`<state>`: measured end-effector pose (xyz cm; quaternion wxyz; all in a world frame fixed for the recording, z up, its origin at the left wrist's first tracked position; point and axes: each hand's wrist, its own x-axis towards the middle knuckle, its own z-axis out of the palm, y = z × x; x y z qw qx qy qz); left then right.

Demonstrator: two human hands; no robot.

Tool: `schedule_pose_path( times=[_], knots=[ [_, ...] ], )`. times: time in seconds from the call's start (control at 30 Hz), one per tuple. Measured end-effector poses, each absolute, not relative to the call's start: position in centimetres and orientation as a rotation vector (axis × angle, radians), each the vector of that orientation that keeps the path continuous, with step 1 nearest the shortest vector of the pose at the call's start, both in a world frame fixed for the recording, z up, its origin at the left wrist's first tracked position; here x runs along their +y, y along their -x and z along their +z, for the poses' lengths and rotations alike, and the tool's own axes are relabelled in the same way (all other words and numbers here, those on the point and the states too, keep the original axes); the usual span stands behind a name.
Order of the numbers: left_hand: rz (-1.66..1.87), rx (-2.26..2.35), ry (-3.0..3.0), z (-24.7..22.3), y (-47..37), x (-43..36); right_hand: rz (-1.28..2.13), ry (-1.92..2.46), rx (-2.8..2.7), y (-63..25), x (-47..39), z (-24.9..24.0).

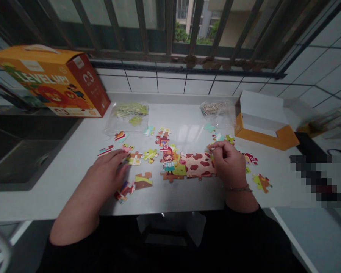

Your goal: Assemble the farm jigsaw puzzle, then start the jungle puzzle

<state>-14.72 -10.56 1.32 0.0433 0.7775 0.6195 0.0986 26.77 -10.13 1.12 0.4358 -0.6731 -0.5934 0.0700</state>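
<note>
1. The puzzle, joined so far into a cow and a farmer, lies flat at the centre of the frame. The work in hand looks like adding to its upper right edge.
2. The right hand is at that edge, thumb and forefinger drawn together beside a small brown piece. Whether they truly pinch it I cannot tell; the knuckles hide the contact.
3. The left hand lies palm down at centre left, fingers loosely spread and thumb well apart, over loose pieces. It does not appear to grasp any, though its underside is hidden.
4. To do this well, match colour and outline first, set the tab straight above its slot, then press down flat; pushing sideways could buckle the joined rows.
5. The left hand would serve better steadying the puzzle, since nothing pins it to the smooth counter.
6. The right wrist covers the puzzle's right end and partly blocks the view of pieces behind it; lifting it would help. A stray piece lies further right.
7. Along the back, the left bag and right bag crowd the outer pieces.
8. The carton stands upper left, above the sink; the tray sits upper right.
</note>
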Motion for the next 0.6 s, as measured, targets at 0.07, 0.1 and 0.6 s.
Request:
schedule_pose_path(
  times=[0.07,0.1,0.6],
  knots=[
    [0.249,1.872,-2.392,0.7,14.5,-10.5,0.179,1.675,-1.471,-26.8,-10.1,1.1],
    [0.206,1.866,-2.395,0.4,14.4,-10.5,0.176,1.676,-1.466,-26.8,-10.1,1.0],
    [0.432,1.496,-2.672,0.6,4.3,-12.3,0.061,1.737,-1.126,-30.8,-9.4,1.6]
  ],
)
